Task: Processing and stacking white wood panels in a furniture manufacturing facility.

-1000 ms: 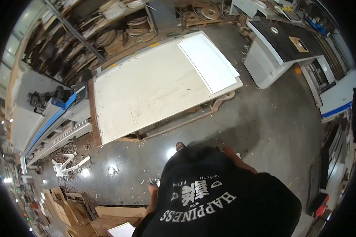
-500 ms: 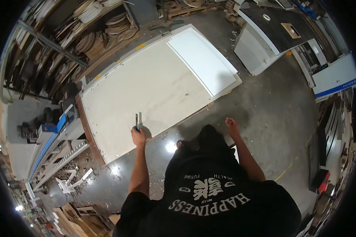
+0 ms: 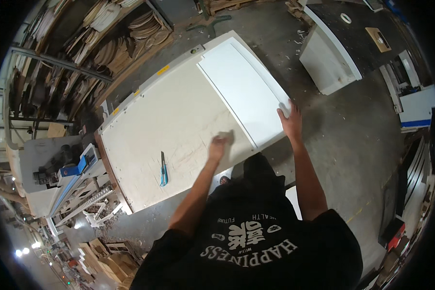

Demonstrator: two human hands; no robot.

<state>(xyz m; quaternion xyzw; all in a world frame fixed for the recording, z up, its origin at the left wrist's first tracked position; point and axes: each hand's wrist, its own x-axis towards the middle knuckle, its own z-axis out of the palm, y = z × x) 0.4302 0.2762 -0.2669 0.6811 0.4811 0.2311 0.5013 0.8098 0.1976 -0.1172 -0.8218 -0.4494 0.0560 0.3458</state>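
Observation:
A white panel [image 3: 246, 92] lies on the right end of the large beige worktable [image 3: 164, 111], with a narrow white strip or second layer showing along its right edge. My right hand [image 3: 292, 124] is at the near right corner of the panel, thumb on top and fingers at its outer edge. My left hand [image 3: 218, 146] hovers over or touches the bare board left of the panel; motion smears its fingers, and I see nothing in it. A utility knife [image 3: 164, 173] with a blue handle lies loose on the table's left part, its blade end facing away from me.
At the back left stands a rack [image 3: 58, 60] full of offcuts and curved strips. A machine [image 3: 67, 169] with a blue-edged beam stands left of the table. A dark-topped cabinet [image 3: 331, 67] is on the right. Scraps [image 3: 101, 212] litter the floor at lower left.
My left hand has let go of the utility knife, leaving it on the table, and has moved right toward the panel. My right hand has come up to the panel's edge.

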